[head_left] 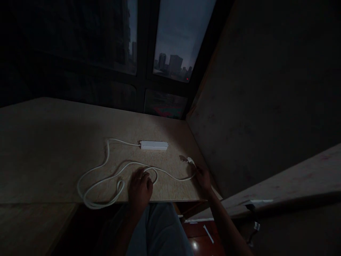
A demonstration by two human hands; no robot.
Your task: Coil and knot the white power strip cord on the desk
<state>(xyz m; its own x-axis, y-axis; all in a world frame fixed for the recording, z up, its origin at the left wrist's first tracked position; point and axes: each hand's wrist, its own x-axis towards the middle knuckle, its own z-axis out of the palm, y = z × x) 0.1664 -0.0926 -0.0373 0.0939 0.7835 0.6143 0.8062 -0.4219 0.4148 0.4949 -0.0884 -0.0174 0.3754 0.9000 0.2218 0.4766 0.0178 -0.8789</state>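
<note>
A white power strip [153,145] lies on the pale tabletop, its long white cord [108,156] running left and looping back toward me. My right hand [203,177], near the right edge of the surface, is closed on the cord just behind the plug [189,160]. The plug points up and left, above the tabletop, with its shadow beside it. My left hand [140,186] rests at the front edge, fingers curled over a small loop of the cord. Its fingertips are dark and partly hidden.
The pale surface [53,142] meets a dark window frame [145,53] at the back and a wall [253,89] on the right. Cord loops hang slightly over the front edge. Below are my legs [160,231] and a reddish floor [199,238] with a white strip. The room is dim.
</note>
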